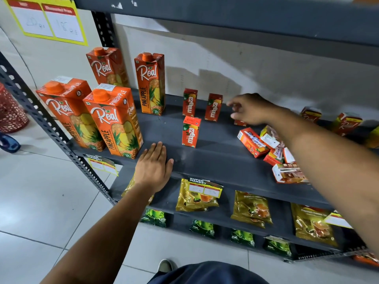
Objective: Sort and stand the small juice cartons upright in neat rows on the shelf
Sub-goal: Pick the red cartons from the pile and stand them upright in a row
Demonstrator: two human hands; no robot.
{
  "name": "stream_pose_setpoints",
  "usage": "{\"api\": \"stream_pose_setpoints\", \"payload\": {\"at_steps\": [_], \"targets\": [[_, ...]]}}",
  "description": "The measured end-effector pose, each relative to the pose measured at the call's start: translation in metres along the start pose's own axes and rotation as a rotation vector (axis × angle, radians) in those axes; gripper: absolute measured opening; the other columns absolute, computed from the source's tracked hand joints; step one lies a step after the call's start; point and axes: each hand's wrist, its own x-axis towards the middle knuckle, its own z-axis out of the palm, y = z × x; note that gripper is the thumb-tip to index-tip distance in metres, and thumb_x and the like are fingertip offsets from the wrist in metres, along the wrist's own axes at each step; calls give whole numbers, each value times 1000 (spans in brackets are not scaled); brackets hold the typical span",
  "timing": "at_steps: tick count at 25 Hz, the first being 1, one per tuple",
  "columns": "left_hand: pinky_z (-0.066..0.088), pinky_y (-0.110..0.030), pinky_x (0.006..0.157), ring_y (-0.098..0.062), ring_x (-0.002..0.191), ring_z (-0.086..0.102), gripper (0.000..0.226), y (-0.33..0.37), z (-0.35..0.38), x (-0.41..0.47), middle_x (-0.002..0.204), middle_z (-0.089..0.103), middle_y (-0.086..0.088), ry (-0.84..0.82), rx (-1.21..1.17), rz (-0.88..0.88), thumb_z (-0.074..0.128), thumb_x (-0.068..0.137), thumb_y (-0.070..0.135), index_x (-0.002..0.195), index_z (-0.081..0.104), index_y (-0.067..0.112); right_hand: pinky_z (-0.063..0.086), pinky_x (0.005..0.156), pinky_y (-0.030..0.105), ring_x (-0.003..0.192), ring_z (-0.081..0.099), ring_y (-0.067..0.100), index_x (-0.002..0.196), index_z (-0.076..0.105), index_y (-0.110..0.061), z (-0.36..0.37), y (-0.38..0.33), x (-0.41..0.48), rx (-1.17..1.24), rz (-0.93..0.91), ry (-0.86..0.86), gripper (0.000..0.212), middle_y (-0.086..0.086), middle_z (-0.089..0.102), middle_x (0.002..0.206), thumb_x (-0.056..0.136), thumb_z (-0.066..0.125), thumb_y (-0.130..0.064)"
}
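Head view: the left hand (154,167) lies flat, fingers spread and empty, on the front edge of the shelf (215,158). Three small Maaza cartons (191,132) stand upright mid-shelf. The right hand (249,109) reaches beside them, fingers loosely curled, grasping nothing visible. Toppled cartons (272,148) lie heaped under its forearm.

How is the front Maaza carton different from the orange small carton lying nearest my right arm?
The front Maaza carton stands upright; the orange small carton lies flat on its side. The Maaza carton stands alone mid-shelf; the orange one sits in a jumbled pile. Both rest on the same grey shelf, untouched by either hand.
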Motion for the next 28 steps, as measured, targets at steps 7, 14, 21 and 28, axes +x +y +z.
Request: {"api": "stream_pose_setpoints", "payload": {"at_steps": [7, 14, 21, 28], "targets": [[32, -48, 110, -35, 134, 43, 66, 1, 1, 0, 142, 48, -21, 17, 14, 0, 24, 94, 43, 131, 52, -3, 48, 85, 33, 101, 62, 24, 115, 69, -16, 15, 97, -49, 64, 344, -116, 42, 8, 69, 119, 88, 62, -48], [33, -49, 109, -36, 134, 42, 66, 4, -1, 0, 142, 48, -21, 16, 11, -8, 23, 94, 43, 131, 52, -3, 47, 96, 39, 125, 53, 29, 147, 36, -24, 22, 92, -67, -8, 316, -201, 93, 8, 48, 146, 69, 83, -45], [29, -47, 112, -34, 137, 38, 70, 4, 0, -1, 145, 44, -19, 15, 22, -18, 18, 93, 46, 135, 48, -1, 41, 103, 46, 143, 31, 31, 153, 17, -34, 41, 100, -83, -75, 278, -181, 100, 5, 25, 159, 75, 79, -30], [30, -48, 111, -35, 136, 40, 68, 4, -1, -1, 144, 46, -20, 11, 13, -15, 20, 93, 45, 134, 50, -2, 45, 96, 37, 133, 40, 26, 145, 39, -36, 24, 102, -72, -262, 39, -206, 76, 1, 36, 151, 84, 64, 1]]}}
